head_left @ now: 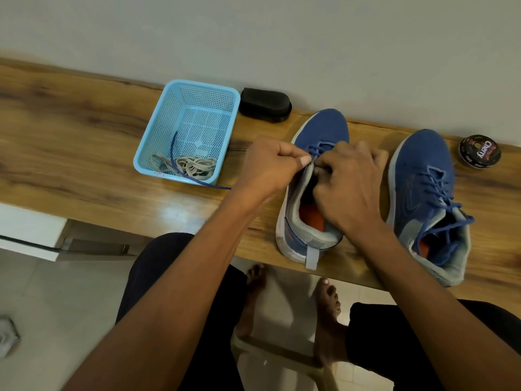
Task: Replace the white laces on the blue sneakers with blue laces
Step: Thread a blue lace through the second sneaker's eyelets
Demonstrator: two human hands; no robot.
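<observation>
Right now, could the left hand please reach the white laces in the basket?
Probably yes: the white laces lie uncovered in the open basket beside the left hand, though it is pinching the blue lace.

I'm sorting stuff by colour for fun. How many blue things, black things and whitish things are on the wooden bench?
Blue: 4 (left sneaker, right sneaker, basket, loose blue lace)
Black: 2 (sponge block, polish tin)
Whitish: 1 (bundle of old laces in the basket)
Total: 7
</observation>
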